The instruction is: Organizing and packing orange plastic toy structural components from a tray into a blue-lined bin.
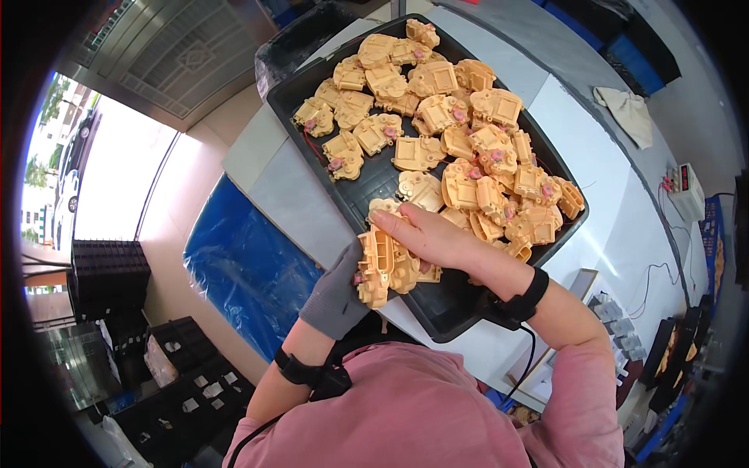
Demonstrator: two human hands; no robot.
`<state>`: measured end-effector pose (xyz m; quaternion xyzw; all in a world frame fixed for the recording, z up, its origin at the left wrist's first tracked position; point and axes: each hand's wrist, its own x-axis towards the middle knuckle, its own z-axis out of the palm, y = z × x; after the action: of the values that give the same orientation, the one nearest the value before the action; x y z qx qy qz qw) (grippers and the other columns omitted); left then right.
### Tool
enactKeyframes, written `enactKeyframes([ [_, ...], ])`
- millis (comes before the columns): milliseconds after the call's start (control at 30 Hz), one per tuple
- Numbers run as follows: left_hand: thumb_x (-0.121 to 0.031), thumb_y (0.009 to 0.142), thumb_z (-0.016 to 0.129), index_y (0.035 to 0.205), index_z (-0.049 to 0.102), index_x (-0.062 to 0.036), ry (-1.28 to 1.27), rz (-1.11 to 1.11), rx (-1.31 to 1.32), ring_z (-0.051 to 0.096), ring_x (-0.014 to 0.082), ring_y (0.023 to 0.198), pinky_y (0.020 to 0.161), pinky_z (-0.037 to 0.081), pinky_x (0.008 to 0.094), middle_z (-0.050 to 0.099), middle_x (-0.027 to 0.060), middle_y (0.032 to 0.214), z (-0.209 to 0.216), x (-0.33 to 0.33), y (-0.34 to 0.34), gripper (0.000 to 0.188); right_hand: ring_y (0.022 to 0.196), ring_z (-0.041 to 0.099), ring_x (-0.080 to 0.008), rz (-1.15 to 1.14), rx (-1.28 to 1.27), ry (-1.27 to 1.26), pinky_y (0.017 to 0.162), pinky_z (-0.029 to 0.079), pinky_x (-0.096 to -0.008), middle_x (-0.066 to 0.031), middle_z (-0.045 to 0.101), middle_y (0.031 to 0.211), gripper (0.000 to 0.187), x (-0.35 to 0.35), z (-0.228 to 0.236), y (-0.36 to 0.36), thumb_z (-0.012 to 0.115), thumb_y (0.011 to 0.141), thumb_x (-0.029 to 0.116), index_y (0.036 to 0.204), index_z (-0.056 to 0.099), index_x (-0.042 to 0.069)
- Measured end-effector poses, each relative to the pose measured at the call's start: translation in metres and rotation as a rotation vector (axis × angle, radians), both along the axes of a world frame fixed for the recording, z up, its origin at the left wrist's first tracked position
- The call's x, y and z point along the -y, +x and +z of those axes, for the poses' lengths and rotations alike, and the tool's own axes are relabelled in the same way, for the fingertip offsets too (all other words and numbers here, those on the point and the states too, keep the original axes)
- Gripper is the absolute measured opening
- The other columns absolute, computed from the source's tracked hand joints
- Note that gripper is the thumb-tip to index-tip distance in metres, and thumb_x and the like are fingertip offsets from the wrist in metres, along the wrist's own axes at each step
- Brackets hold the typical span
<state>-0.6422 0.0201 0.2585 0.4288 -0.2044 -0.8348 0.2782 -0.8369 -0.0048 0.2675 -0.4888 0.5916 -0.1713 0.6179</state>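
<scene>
My left hand (337, 292), in a grey glove, is wrapped round a pale yellow moulded plastic housing (376, 265) with open slots on its face. My bare right hand (429, 234) lies over it from the right, thumb stretched along the top and fingers curled behind. More yellow plastic shows between and beneath the two hands, so I cannot tell exactly how many housings they hold. Both hands are over the near left edge of a black tray (445, 312). In that tray many similar yellow housings (419, 153) lie heaped, several with small pink parts on them.
The tray rests on a white table (624, 203). To its left stands a blue bin (242, 249) covered in clear plastic. A beige cloth (626, 115) and a small white device with a red display (686, 191) are at the right. Black crates (109, 273) are stacked at far left.
</scene>
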Motion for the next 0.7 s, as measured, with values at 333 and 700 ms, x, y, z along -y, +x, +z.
enactKeyframes([
  [333,-0.021,0.099,0.044,0.132,0.043,-0.0037,-0.035,-0.046,-0.275,0.059,0.0209,0.107,0.092,0.05,0.0339,0.058,0.0099,0.121,-0.019,0.008,0.015,0.037,0.091,0.062,-0.0246,-0.072,-0.077,-0.125,0.081,0.048,-0.0346,-0.0155,0.06,0.092,0.067,-0.011,0.017,-0.016,0.05,0.088,0.059,0.113,0.054,-0.003],
  [700,-0.032,0.1,0.037,0.13,0.047,-0.0039,0.254,0.143,-0.793,0.058,0.0277,0.107,0.093,0.048,0.0411,0.058,0.0143,0.121,-0.01,0.016,0.028,0.042,0.094,0.061,-0.0316,0.037,-0.992,-0.415,0.079,0.049,-0.0419,-0.0185,0.059,0.109,0.058,-0.047,-0.029,-0.125,0.07,0.077,0.035,0.12,0.05,0.001],
])
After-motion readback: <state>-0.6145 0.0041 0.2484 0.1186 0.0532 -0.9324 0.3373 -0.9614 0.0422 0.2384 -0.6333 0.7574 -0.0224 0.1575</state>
